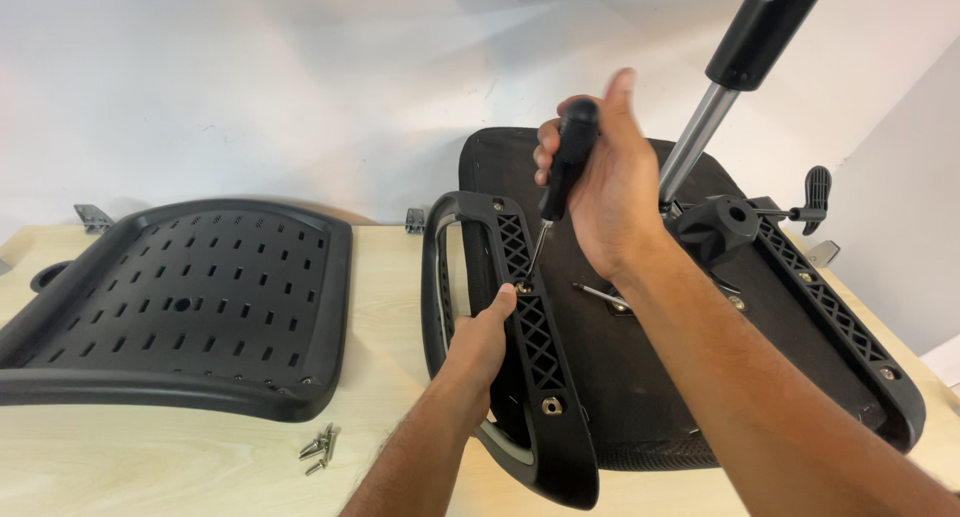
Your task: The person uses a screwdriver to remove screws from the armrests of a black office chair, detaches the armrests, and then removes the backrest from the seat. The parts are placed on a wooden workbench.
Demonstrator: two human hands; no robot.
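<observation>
My right hand point(610, 182) is clenched around the black-handled screwdriver point(565, 167), tip set on a screw in the left armrest bracket point(528, 307) of the upturned chair seat point(640, 367). My left hand point(480, 342) grips that armrest point(445, 277) from the outer side. The gas cylinder point(735, 67) rises just right of my wrist, lever point(812, 202) beyond. On the bench point(150, 457): perforated backrest shell point(190, 307) at left, loose screws point(318, 447) near its front edge. The seat nearly reaches the bench's front edge; open bench between shell and armrest.

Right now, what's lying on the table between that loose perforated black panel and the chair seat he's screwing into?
In the head view, only bare tabletop separates the perforated panel from the armrest on the chair seat. A small pile of screws lies nearer, below the panel's corner.
</observation>
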